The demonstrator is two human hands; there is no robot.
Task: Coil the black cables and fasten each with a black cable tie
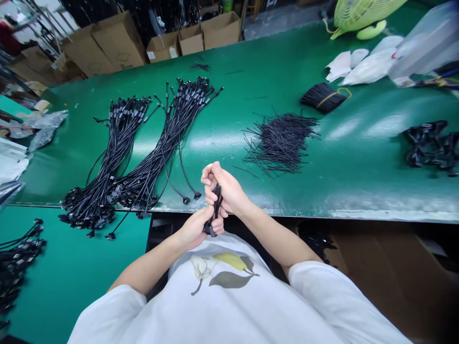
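Close to my body, at the table's front edge, both hands hold a black cable [217,197] folded into a short, narrow bundle. My left hand [197,228] is closed around its lower end, where a black connector sticks out. My right hand [229,191] has its fingers curled at the upper part, with thumb and forefinger pinched together. Whether a thin tie lies in that pinch is too small to tell. Beyond my right hand lies a loose heap of thin black ties [283,143]. Two long bundles of straight black cables, one left [120,138] and one nearer [168,138], lie to the left.
A banded bunch of black ties [324,98] lies behind the heap. Several folded cables [432,145] sit at the far right, below plastic bags [376,62] and a green fan [362,16]. Cardboard boxes [120,43] stand beyond the green table [222,119]. More cables [21,267] lie lower left.
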